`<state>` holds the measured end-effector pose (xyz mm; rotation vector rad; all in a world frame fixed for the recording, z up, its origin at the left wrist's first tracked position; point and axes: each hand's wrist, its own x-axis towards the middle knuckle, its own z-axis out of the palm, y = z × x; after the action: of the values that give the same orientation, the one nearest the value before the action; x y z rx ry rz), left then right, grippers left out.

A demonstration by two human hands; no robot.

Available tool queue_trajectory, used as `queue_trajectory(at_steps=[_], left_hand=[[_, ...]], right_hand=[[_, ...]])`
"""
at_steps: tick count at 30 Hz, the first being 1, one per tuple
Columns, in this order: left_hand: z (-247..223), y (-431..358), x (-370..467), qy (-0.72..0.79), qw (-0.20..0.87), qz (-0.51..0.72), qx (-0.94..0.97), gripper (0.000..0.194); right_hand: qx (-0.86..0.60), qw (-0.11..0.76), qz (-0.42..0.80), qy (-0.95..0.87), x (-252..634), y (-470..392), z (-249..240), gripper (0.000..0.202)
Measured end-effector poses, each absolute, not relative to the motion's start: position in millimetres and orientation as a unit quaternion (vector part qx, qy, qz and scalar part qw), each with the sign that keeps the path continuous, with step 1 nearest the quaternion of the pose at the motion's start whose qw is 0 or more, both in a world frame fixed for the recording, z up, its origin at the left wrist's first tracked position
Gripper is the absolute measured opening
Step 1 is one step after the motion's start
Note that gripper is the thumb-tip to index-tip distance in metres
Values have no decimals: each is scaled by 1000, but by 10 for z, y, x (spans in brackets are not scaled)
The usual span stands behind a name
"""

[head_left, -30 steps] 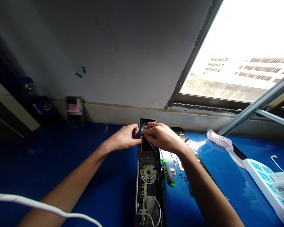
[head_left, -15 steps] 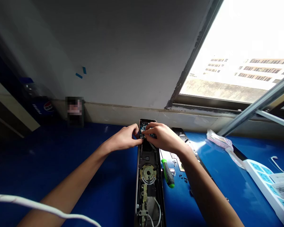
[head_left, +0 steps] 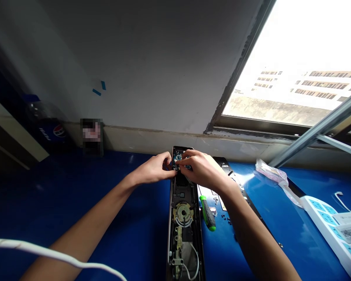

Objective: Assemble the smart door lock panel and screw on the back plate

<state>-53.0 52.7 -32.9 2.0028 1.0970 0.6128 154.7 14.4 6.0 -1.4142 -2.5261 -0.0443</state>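
Observation:
A long, narrow black lock housing [head_left: 178, 203] lies lengthwise on the blue table, its inside showing a round metal hub, a metal cylinder and white wires. At its far end sits a circuit board [head_left: 179, 157], partly hidden by fingers. My left hand [head_left: 156, 168] is curled at the housing's left edge, thumb and bent forefinger against it. My right hand [head_left: 199, 167] reaches over the board from the right with fingertips pinched on a spot; what lies between them is too small to make out. A green-and-black screwdriver [head_left: 207, 214] rests just right of the housing.
Behind my right forearm lies another dark panel [head_left: 247, 199]; small dark screws [head_left: 226, 218] are scattered near it. A white power strip [head_left: 329, 228] and a clear plastic package [head_left: 270, 171] are at right. A white cable [head_left: 58, 255] crosses my left forearm. A bottle [head_left: 51, 130] stands far left.
Both hands stay at the far end of the housing with only slight finger shifts. The view has tilted very slightly; nothing else has visibly moved.

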Motion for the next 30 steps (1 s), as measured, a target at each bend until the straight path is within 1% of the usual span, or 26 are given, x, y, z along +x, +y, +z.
queue_trajectory(at_steps=[4, 8, 11, 17, 24, 30], left_hand=[[-327, 547, -535, 413, 402, 244, 780, 32], [-328, 557, -540, 412, 400, 246, 781, 31], [-336, 555, -541, 410, 410, 248, 776, 31], [-362, 552, -532, 404, 461, 253, 749, 33], [-366, 554, -542, 408, 431, 258, 762, 31], [-368, 551, -548, 405, 414, 258, 774, 31]], right_hand=[[-495, 117, -33, -860, 1531, 131, 42, 30], [-502, 120, -39, -856, 1548, 127, 32, 31], [-499, 126, -31, -857, 1548, 141, 32, 29], [-548, 175, -22, -818, 1466, 207, -2, 25], [-589, 203, -4, -782, 1405, 269, -42, 15], [-591, 219, 10, -776, 1407, 276, -35, 15]])
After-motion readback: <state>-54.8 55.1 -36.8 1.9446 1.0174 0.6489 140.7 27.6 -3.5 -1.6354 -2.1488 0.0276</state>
